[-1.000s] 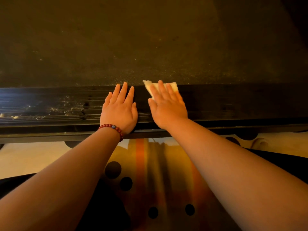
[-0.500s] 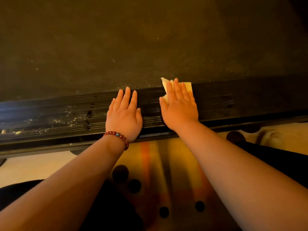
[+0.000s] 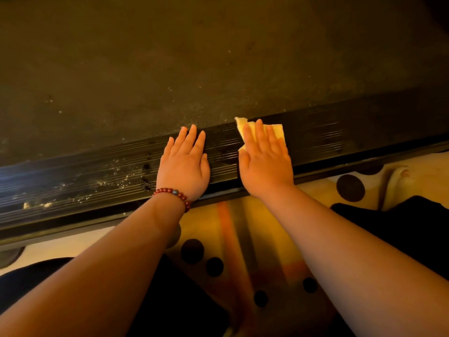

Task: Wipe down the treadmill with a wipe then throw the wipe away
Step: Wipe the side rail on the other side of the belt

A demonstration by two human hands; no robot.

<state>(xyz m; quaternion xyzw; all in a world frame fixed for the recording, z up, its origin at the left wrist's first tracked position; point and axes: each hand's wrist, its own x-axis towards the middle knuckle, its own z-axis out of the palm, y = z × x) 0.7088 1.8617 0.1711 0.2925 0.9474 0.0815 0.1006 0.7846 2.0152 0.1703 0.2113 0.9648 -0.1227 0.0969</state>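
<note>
Dim, warm amber light over everything, with soft shadows. Between the left hand (image 3: 183,166) and right hand (image 3: 264,164), nearer the camera, a yellow mat (image 3: 201,222) lies on the ground. A blurred orange stripe (image 3: 224,227) runs down it toward the camera, with a dark band just beside it. Dark round dots (image 3: 192,251) are scattered on the mat below the left hand, and one bigger dot (image 3: 350,188) sits right of the right hand on a paler patch. Pale floor (image 3: 56,248) shows well left of and below the left hand. Dark fabric (image 3: 401,229) sits low to the right of the right hand, and more dark cloth (image 3: 175,300) lies at the bottom below the left hand — both too dark to identify.
</note>
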